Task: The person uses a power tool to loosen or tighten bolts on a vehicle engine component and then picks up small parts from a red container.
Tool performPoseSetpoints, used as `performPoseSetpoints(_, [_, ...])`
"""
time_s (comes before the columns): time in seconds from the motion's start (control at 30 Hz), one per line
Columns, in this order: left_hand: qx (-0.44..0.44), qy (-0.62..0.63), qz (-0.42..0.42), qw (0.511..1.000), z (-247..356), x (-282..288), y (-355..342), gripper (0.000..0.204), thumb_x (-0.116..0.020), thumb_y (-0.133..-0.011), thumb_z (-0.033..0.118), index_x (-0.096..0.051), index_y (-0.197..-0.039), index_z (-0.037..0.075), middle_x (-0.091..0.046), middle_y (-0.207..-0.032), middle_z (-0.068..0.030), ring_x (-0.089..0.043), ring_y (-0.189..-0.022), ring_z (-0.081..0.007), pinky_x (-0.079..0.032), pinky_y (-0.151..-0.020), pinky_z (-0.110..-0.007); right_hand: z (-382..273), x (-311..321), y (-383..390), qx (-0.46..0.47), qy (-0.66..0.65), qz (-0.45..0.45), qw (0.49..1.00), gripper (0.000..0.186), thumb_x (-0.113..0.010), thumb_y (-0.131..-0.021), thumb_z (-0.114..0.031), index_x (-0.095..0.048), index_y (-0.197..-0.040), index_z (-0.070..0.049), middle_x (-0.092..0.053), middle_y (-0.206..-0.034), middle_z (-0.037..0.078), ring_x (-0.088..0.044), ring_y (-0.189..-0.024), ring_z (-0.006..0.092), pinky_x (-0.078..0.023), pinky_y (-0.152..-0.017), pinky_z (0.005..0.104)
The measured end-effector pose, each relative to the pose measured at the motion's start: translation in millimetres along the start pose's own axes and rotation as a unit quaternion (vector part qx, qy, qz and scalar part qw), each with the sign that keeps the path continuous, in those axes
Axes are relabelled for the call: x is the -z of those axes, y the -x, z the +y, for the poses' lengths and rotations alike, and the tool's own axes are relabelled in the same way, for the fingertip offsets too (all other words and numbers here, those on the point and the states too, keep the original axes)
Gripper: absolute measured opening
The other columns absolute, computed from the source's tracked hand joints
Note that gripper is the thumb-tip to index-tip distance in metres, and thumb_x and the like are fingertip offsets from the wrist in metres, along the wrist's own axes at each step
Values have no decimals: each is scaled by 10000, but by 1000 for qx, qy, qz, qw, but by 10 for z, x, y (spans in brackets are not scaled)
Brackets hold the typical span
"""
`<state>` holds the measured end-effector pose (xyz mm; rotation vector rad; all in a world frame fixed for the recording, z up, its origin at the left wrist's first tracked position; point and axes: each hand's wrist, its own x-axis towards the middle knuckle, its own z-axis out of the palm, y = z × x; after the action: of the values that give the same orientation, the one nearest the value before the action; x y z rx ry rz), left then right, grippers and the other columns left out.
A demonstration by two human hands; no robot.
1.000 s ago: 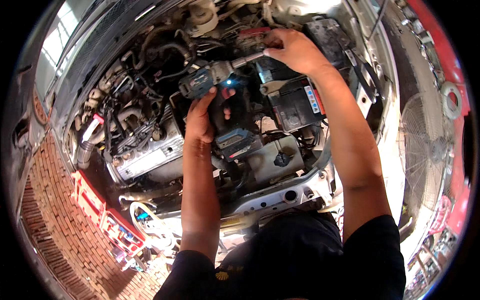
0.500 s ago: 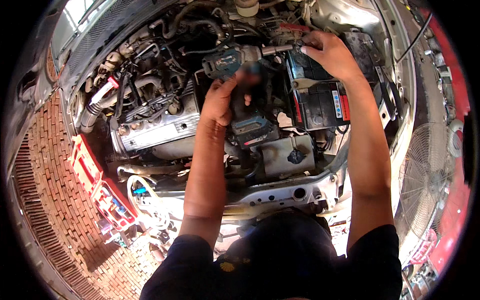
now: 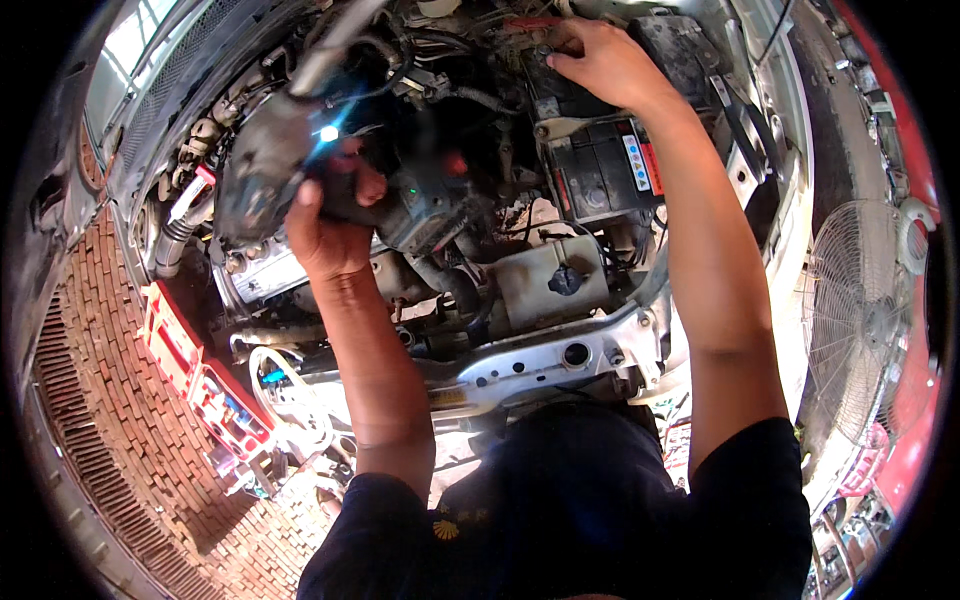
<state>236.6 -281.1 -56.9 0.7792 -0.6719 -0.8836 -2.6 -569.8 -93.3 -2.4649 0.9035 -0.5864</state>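
Note:
My left hand [image 3: 335,238] is wrapped round the grip of a cordless impact wrench [image 3: 262,160], blurred by motion, with its small lamp lit. The wrench's long shaft [image 3: 338,45] points toward the far side of the engine bay. Its battery pack [image 3: 432,205] hangs at the right end of the grip. Over the far left corner of the black car battery [image 3: 595,175], my right hand [image 3: 608,65] has thumb and fingers drawn together beside a red cable cover [image 3: 530,23]. What lies between those fingertips is too small to make out.
A pale plastic tank [image 3: 525,290] with a black cap sits before the battery. The metal front crossmember [image 3: 510,365] runs along the near side. A red tool case [image 3: 175,335] lies open at left above the brick floor [image 3: 110,400]. A large fan [image 3: 850,320] stands at right.
My left hand has swung the impact wrench left, away from the battery, and its shaft has left my right fingertips. My right hand remains by the battery's far corner. The whole view has shifted slightly.

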Motion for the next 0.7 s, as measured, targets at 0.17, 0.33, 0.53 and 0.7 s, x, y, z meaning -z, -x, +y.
performPoseSetpoints(0.17, [-92, 34, -66, 993, 471, -262, 375, 441, -706, -907, 430, -696, -1054, 15, -640, -1186, -64, -520, -664, -167, -401, -666, -370, -169, 19, -8, 27, 27, 39, 999, 413, -708, -834, -329, -705, -1115, -27, -724, -1008, 260, -685, -1012, 438, -541, -899, 524])
performPoseSetpoints(0.33, [-144, -19, -88, 985, 1087, -450, 1115, 460, -702, -910, 420, -666, -1079, -6, -622, -1124, -63, -521, -640, -169, -408, -635, -368, -237, 87, 164, 25, -41, 88, 995, 374, -684, -849, -283, -699, -1137, -44, -720, -952, 229, -695, -922, 430, -555, -821, 509])
performPoseSetpoints(0.53, [-154, -142, 26, 978, 1669, -458, 2318, 490, -701, -885, 403, -630, -1087, -37, -621, -1026, -102, -562, -654, -201, -431, -637, -376, -772, 645, 776, 41, -87, 187, 978, 386, -700, -862, -266, -676, -1158, -18, -712, -1039, 271, -697, -1004, 429, -551, -874, 508])
performPoseSetpoints(0.7, [-95, -159, 115, 976, 1560, -354, 2973, 649, -858, -794, 307, -569, -1287, -1, -673, -1044, -150, -639, -712, -244, -505, -635, -363, -1175, 769, 1751, 84, -230, 78, 966, 343, -693, -982, -199, -658, -1301, -78, -737, -1026, 58, -628, -798, 152, -514, -771, 290])
